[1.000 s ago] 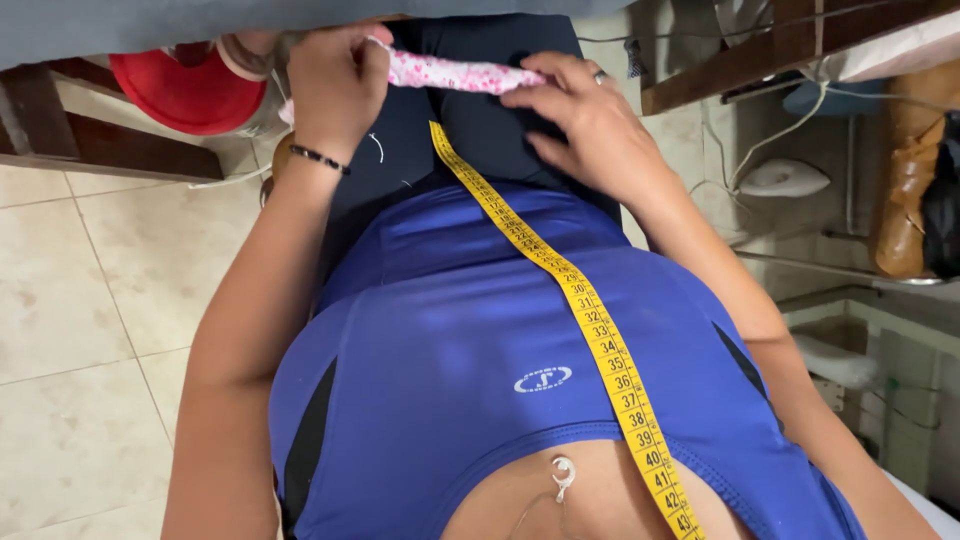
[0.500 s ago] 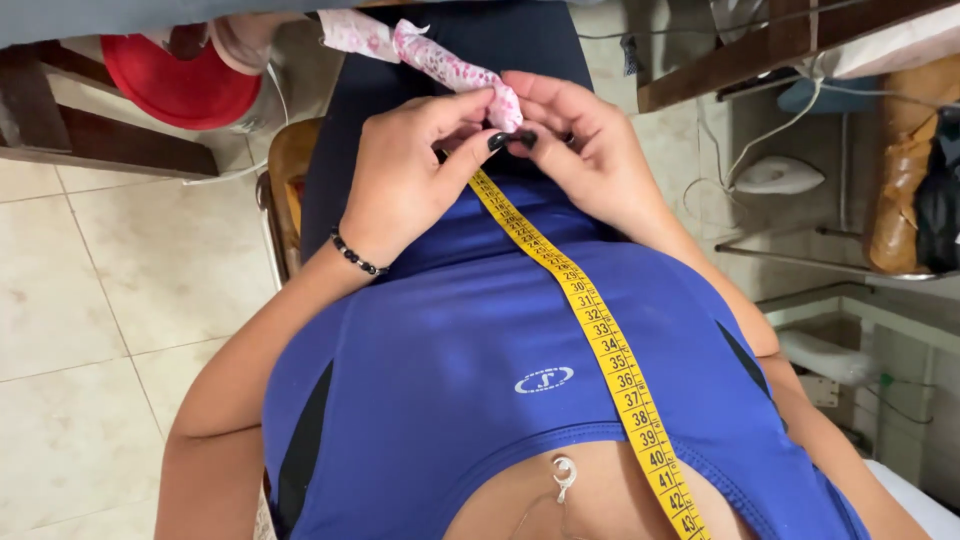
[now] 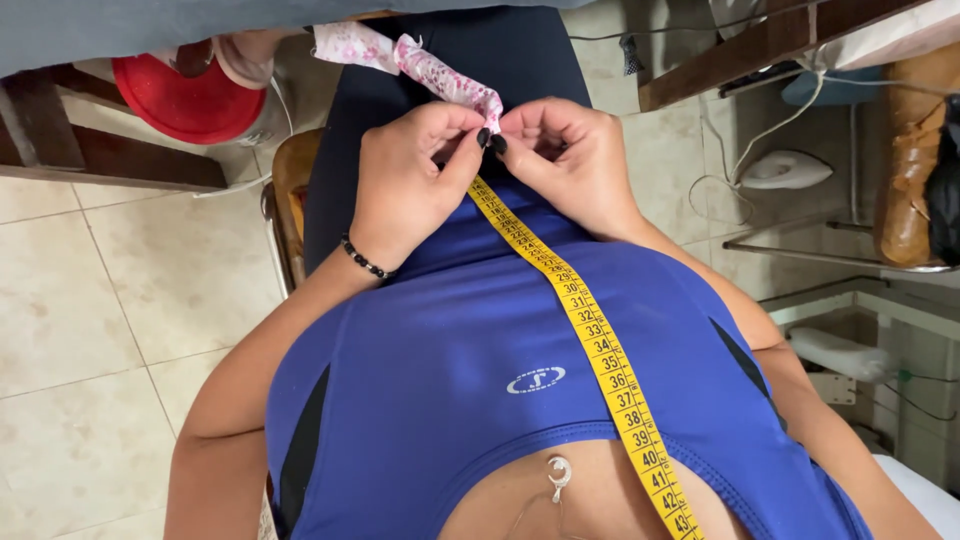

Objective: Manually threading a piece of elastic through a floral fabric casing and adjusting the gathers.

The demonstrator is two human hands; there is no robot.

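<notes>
**Both hands closed on the floral fabric strip at the lap**

Change noted: one second ago the hands were apart, with the strip stretched flat between them up near the table edge. Half a second ago they had drawn together. Now the left hand (image 3: 415, 175) and right hand (image 3: 570, 160) sit knuckle to knuckle over the dark lap, and the pink floral fabric strip (image 3: 440, 72) is bunched and twisted instead of spread. Judgement: the work has passed from holding the strip out at length to fine handling of one end of it.

Grip, left hand: thumb and forefinger pinched tight, dark-painted nails meeting the cloth at its lower end; the other fingers are curled in. A beaded bracelet (image 3: 365, 260) circles the wrist.

Grip, right hand: fingers folded to a close pinch on the same end of the strip, touching the left fingertips. Whether anything small, such as a pin or needle, lies between them cannot be told.

Position of the strip: its lower end is held in both pinches; the rest runs up and left toward the grey table edge (image 3: 150, 25).

Other items: a yellow measuring tape (image 3: 590, 340) hangs down the blue top from just under the hands. A red bowl (image 3: 185, 95) sits below the table at upper left.
</notes>
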